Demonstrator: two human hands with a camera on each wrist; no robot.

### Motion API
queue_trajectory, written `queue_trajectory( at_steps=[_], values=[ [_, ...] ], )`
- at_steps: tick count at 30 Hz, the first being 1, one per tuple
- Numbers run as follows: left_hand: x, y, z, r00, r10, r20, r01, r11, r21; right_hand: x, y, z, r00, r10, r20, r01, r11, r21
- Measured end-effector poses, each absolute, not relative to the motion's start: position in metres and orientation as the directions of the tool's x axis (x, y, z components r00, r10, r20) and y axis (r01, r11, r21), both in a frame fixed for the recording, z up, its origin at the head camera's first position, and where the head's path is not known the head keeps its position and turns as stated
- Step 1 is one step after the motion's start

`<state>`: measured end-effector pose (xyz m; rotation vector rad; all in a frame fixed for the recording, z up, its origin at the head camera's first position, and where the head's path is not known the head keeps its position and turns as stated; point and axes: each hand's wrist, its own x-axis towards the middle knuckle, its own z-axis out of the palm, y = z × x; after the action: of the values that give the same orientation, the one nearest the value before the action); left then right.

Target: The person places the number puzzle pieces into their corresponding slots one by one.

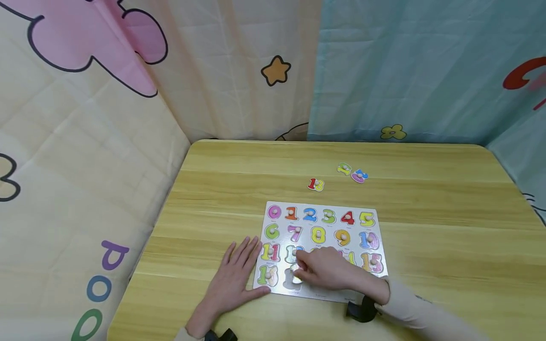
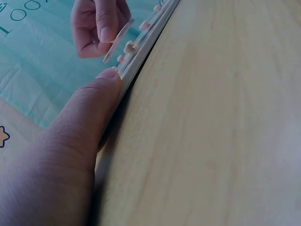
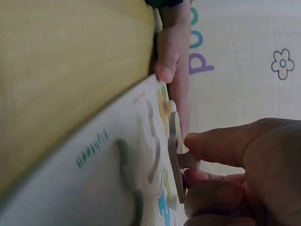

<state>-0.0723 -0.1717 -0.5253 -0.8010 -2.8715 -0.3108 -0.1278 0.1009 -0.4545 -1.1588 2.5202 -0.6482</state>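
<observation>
A white number-puzzle board [image 1: 315, 294] lies near the front of the table, with knobbed number pieces in most of its recesses. My right hand [image 1: 327, 268] pinches a puzzle piece [image 3: 175, 160] by its knob between thumb and fingers. In the head view that piece is mostly hidden; it is held tilted just above a grey recess [image 1: 291, 281] in the bottom row. My left hand [image 1: 233, 280] lies with straight fingers at the board's left side, its thumb [image 2: 101, 94] touching the near corner. The right forearm hides part of the bottom row.
Beyond the board lie three loose pieces: a red and yellow one [image 1: 316, 184], a green and yellow one [image 1: 343, 168] and a blue and purple one [image 1: 359, 176]. Patterned curtains [image 1: 239, 71] hang behind and beside the wooden table [image 1: 448, 213].
</observation>
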Motion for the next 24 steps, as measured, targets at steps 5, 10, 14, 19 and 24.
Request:
queue_trajectory(
  at_steps=[5,10,14,19,24],
  values=[
    [-0.073,-0.172,-0.526,-0.852,0.491,0.18,0.518,0.842,0.153,-0.114,0.099,-0.463,-0.61,-0.79,-0.064,-0.666,0.555,-0.498],
    [-0.072,-0.172,-0.526,-0.849,0.494,0.186,0.522,0.84,0.152,-0.109,0.095,-0.468,-0.626,-0.776,-0.08,-0.652,0.577,-0.491],
    [-0.072,-0.172,-0.526,-0.849,0.494,0.188,0.523,0.839,0.154,-0.11,0.092,-0.469,-0.652,-0.753,-0.085,-0.63,0.601,-0.491],
    [-0.072,-0.172,-0.526,-0.847,0.495,0.192,0.524,0.84,0.144,-0.112,0.088,-0.468,-0.668,-0.739,-0.088,-0.625,0.621,-0.473],
    [-0.073,-0.172,-0.527,-0.842,0.499,0.204,0.529,0.837,0.138,-0.111,0.084,-0.468,-0.67,-0.736,-0.093,-0.627,0.629,-0.459]
  ],
)
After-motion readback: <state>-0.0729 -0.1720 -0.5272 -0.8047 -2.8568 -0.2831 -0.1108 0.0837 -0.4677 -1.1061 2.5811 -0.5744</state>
